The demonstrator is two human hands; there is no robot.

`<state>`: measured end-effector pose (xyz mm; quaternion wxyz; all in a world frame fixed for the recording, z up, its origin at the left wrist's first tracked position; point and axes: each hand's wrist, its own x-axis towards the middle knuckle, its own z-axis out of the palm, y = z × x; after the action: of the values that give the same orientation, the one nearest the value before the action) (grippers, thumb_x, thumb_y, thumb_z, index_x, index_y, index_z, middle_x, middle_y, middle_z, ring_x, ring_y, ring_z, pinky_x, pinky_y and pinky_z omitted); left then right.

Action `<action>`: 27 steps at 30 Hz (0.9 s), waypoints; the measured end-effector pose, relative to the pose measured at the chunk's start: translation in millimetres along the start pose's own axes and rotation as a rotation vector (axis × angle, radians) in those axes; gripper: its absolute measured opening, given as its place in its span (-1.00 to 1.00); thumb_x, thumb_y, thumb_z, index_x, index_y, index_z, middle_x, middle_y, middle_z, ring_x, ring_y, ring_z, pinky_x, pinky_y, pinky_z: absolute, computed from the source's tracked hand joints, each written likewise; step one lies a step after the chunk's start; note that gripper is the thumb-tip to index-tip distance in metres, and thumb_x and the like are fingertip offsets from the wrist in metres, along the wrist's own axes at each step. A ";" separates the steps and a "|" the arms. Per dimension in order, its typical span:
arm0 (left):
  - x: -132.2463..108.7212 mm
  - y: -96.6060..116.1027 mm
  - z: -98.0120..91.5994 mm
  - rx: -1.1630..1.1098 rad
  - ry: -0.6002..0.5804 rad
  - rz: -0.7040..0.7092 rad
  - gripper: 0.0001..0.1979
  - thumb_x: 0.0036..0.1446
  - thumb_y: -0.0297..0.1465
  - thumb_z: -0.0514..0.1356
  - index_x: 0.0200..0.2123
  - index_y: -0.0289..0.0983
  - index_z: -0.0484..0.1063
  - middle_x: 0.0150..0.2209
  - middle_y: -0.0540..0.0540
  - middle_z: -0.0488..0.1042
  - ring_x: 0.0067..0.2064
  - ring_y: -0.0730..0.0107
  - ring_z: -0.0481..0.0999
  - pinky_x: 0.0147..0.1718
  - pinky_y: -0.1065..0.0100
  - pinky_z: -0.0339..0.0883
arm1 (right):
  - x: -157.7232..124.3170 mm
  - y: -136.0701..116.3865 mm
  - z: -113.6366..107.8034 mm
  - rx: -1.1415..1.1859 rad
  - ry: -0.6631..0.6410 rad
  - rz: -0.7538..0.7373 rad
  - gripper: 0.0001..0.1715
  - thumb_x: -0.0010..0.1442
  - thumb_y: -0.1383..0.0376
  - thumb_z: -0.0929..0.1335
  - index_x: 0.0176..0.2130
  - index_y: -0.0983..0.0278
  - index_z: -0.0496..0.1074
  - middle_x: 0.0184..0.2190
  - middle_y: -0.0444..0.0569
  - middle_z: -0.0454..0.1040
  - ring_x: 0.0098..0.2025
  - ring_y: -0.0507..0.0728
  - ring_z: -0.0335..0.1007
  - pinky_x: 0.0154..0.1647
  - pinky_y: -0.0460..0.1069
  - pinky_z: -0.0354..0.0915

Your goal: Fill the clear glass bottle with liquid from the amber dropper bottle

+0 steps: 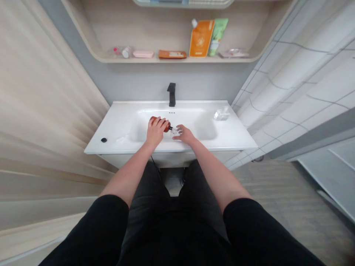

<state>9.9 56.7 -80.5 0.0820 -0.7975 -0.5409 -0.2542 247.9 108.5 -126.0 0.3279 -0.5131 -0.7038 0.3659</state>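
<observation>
While one hand (156, 130) holds one bottle (167, 127), another (185, 134) curls.

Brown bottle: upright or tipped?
Tipped: the brown bottle lies sideways in the left hand, its dark neck pointing toward a small clear object by the right hand.

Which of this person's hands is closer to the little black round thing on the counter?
Left. The left hand, around the brown bottle over the sink, is to the right of the black round thing; the right hand is farther right, past the bottle's neck.
</observation>
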 end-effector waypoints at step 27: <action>-1.2 -11.9 16.2 0.045 0.118 0.104 -0.46 0.52 -0.53 0.08 0.46 -0.12 0.40 0.46 -0.24 0.50 0.56 -0.12 0.32 0.57 -0.39 -0.08 | 0.5 1.1 0.3 -0.023 -0.004 0.001 -0.07 -0.14 0.20 0.76 0.15 0.11 0.49 -0.03 -0.05 0.69 -0.04 0.24 0.66 0.09 0.16 0.57</action>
<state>3.9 67.0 -96.7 0.1449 -0.8060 -0.4988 -0.2840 248.0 109.2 -127.1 0.3205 -0.5163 -0.7084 0.3590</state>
